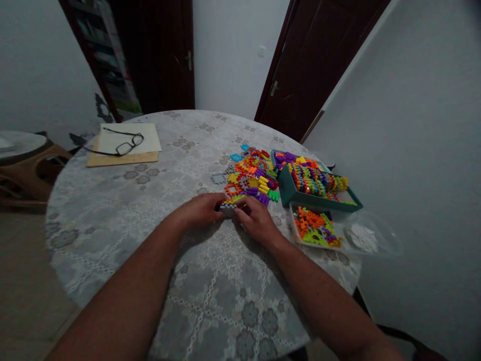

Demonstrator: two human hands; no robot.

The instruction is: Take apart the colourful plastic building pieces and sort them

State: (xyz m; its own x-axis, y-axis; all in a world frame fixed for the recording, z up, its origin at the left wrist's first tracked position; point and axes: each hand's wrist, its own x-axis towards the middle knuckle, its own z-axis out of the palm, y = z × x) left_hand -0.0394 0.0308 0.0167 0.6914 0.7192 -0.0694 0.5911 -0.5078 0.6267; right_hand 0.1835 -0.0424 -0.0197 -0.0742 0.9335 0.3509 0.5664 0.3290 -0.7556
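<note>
My left hand and my right hand meet at the middle of the round table. Both are closed around a small assembly of plastic building pieces, grey and multicoloured, resting on the tablecloth. Just beyond my fingers lies a loose pile of colourful interlocking pieces. To the right stands a green box filled with more pieces. In front of it sits a clear tray holding orange, green and purple pieces.
A pair of glasses lies on papers at the table's far left. A clear plastic lid rests at the right edge. Dark doors stand behind, a wall is close on the right, and a stool is at the left.
</note>
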